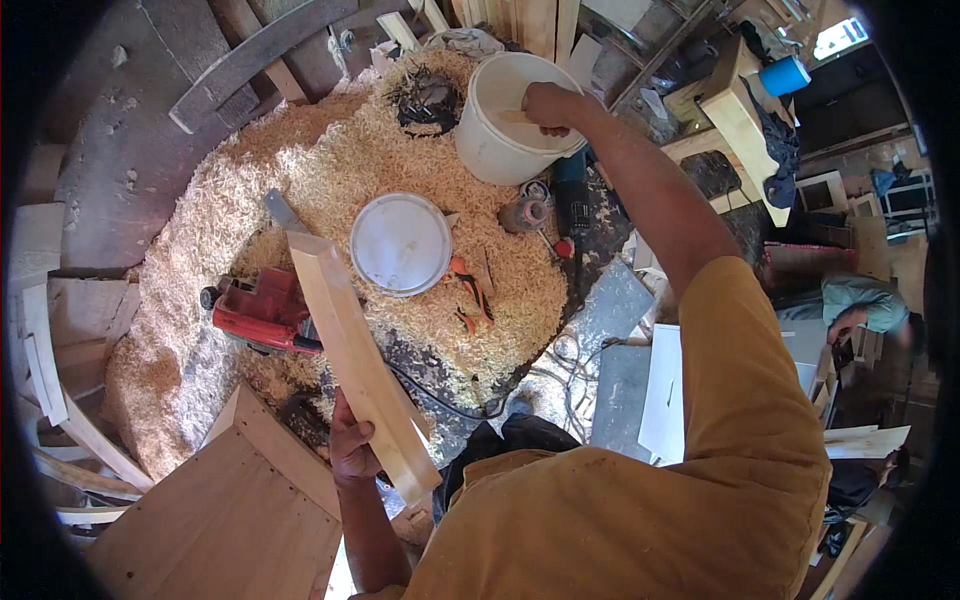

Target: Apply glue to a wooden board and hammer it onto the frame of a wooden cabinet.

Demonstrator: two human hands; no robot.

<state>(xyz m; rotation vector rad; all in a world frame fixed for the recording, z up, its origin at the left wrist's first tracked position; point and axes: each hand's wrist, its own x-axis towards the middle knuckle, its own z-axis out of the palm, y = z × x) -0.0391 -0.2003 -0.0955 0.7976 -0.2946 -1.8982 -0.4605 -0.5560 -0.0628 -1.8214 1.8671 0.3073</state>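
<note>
My left hand (355, 447) grips a long pale wooden piece (355, 350) by its lower end, its fingers wrapped round the edge. The piece slants up and away to the left over the shavings. My right arm reaches far forward, and my right hand (553, 108) is closed at the mouth of a white bucket (500, 150). From its fingers sticks out a flat, pale wooden strip (514, 117); the rest of it is hidden. A round white lid (401, 244) lies on the shavings between the wooden piece and the bucket.
Wood shavings (250, 190) cover the surface. A red power planer (265, 310) lies left, with orange-handled pliers (472, 292) beside the lid. A glass jar (525, 214) and a teal power tool (572, 195) stand near the bucket. A wooden panel (230, 510) is at lower left; another person (868, 305) bends far right.
</note>
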